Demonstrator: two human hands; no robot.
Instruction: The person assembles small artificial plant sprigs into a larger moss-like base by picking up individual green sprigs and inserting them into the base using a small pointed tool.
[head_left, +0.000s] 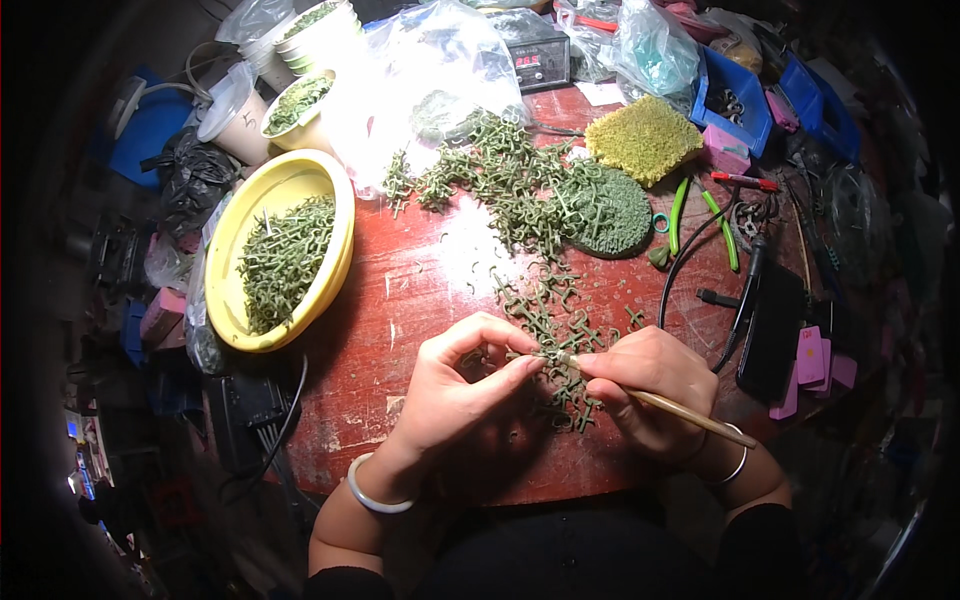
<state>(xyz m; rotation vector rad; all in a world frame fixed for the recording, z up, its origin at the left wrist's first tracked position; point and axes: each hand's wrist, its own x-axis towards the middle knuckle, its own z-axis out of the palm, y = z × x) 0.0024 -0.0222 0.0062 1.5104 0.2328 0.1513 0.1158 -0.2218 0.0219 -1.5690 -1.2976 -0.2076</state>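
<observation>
My left hand (pixel 455 375) pinches a small green piece at the tips of thumb and forefinger; it looks like one of the branched wax-like pieces around it, though the fingers partly cover it. Held like a pen in my right hand (pixel 655 385) is a slim tool with a wooden handle (pixel 690 415), its tip meeting the small piece. Loose green branched pieces (pixel 545 300) lie under and beyond both hands. A larger heap of them (pixel 500 165) spreads farther back, partly over a round green textured disc (pixel 610 215).
On the left a tilted yellow basin (pixel 340 215) holds many more green pieces. White tubs (pixel 235 115) and a clear plastic bag (pixel 430 60) stand behind. A yellow sponge-like block (pixel 645 140), green-handled pliers (pixel 678 215), a black phone (pixel 770 345) and blue bins (pixel 735 100) line the right.
</observation>
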